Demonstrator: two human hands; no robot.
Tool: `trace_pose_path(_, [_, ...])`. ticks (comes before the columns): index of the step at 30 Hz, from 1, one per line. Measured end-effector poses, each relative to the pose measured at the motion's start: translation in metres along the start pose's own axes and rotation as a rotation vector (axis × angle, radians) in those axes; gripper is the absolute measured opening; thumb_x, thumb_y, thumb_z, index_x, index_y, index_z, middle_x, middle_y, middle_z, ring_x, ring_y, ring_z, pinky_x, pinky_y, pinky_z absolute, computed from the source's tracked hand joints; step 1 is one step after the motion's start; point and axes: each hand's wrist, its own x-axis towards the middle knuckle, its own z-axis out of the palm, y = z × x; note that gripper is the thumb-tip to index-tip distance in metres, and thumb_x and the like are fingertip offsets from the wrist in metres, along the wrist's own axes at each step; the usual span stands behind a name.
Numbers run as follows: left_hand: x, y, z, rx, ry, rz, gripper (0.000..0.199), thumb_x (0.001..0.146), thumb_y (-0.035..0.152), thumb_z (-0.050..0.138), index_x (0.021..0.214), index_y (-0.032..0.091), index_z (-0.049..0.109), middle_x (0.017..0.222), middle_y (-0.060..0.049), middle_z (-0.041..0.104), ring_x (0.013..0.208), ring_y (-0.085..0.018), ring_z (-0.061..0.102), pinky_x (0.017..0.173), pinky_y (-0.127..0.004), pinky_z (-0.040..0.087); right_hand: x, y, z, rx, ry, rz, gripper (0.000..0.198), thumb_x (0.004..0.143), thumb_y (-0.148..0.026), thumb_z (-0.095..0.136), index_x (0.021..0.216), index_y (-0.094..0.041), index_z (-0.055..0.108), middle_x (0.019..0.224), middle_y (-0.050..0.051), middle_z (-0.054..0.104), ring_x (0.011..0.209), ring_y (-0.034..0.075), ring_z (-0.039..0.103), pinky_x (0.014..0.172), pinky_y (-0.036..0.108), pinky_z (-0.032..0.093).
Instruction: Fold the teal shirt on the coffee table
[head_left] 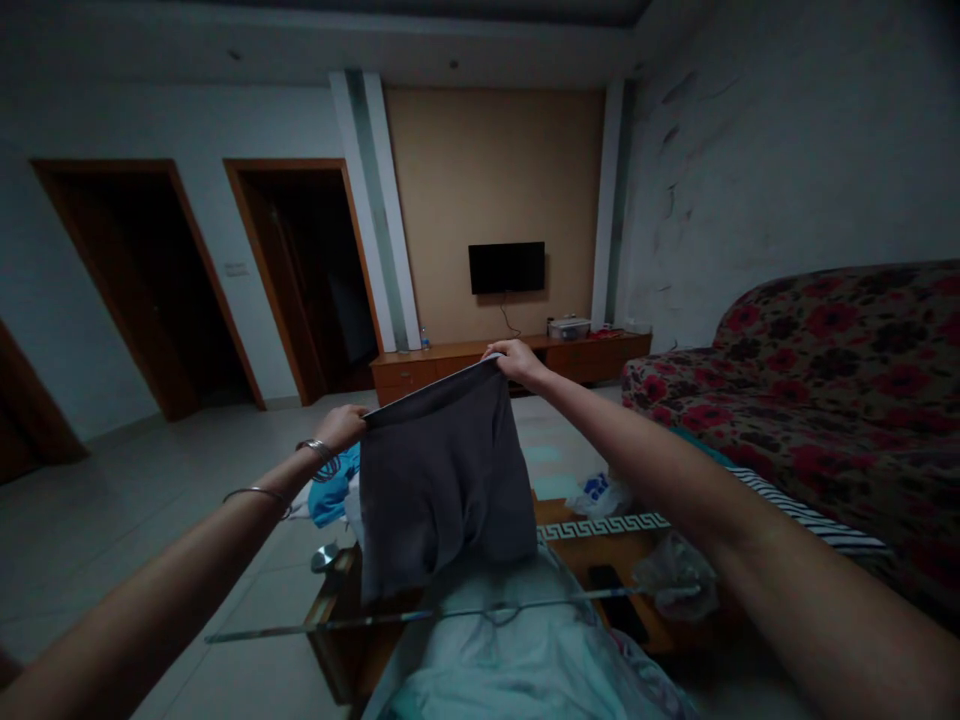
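Observation:
A pair of dark grey shorts [442, 470] hangs from its waistband between my two hands, in front of me above a glass-topped coffee table. My left hand [342, 428], with bracelets on its wrist and forearm, is closed on the left end of the waistband. Closed on the right end, my right hand [516, 360] is held higher, so the waistband slants up to the right. The legs of the shorts hang down over the table and hide part of it. Pale green cloth [517, 660] lies nearest to me, below the shorts.
Blue clothing [330, 495] lies left of the shorts. The glass table edge [300, 632] runs across in front of me. A dark phone [619, 600] and clear plastic bags [675, 575] are at right, beside a floral sofa [825, 340]. A TV [507, 268] hangs above a wooden cabinet [409, 372].

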Motion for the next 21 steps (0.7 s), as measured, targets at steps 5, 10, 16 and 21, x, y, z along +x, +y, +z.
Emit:
trace_pose_path(5, [0.001, -0.001, 0.003, -0.372, 0.021, 0.009, 0.021, 0.064, 0.029, 0.051, 0.074, 0.014, 0.061, 0.066, -0.002, 0.061, 0.064, -0.015, 0.054, 0.056, -0.021, 0.042, -0.015, 0.012, -0.006, 0.164, -0.002, 0.094, 0.019, 0.076, -0.013, 0.045, 0.077, -0.012, 0.063, 0.071, 0.001, 0.063, 0.066, 0.01, 0.054, 0.068, 0.02, 0.042])
trace_pose_path(10, [-0.003, 0.019, -0.032, -0.751, -0.166, 0.024, 0.028, 0.065, 0.027, 0.065, 0.088, 0.013, 0.062, 0.075, -0.004, 0.063, 0.061, -0.013, 0.055, 0.053, -0.021, 0.044, -0.033, 0.024, -0.025, 0.348, -0.219, 0.149, 0.018, 0.08, -0.029, 0.054, 0.08, -0.013, 0.063, 0.072, 0.002, 0.064, 0.06, 0.011, 0.054, 0.061, 0.022, 0.044])
trace_pose_path(16, [-0.022, 0.029, -0.081, -0.6, -0.53, 0.002, 0.036, 0.065, 0.014, 0.068, 0.101, 0.011, 0.062, 0.088, -0.005, 0.067, 0.075, -0.017, 0.061, 0.066, -0.028, 0.049, -0.057, 0.022, -0.07, 0.236, -0.523, 0.137, 0.03, 0.062, -0.03, 0.077, 0.082, -0.009, 0.068, 0.077, 0.005, 0.068, 0.07, 0.013, 0.06, 0.069, 0.026, 0.048])
trace_pose_path(21, [-0.003, 0.063, -0.118, -0.114, -0.515, -0.003, 0.033, 0.057, 0.009, 0.069, 0.09, 0.006, 0.065, 0.073, 0.0, 0.066, 0.076, -0.017, 0.061, 0.072, -0.031, 0.051, -0.013, -0.03, -0.11, -0.332, -0.306, -0.058, 0.008, 0.068, -0.014, 0.063, 0.067, -0.007, 0.067, 0.059, -0.002, 0.057, 0.057, 0.008, 0.05, 0.061, 0.021, 0.04])
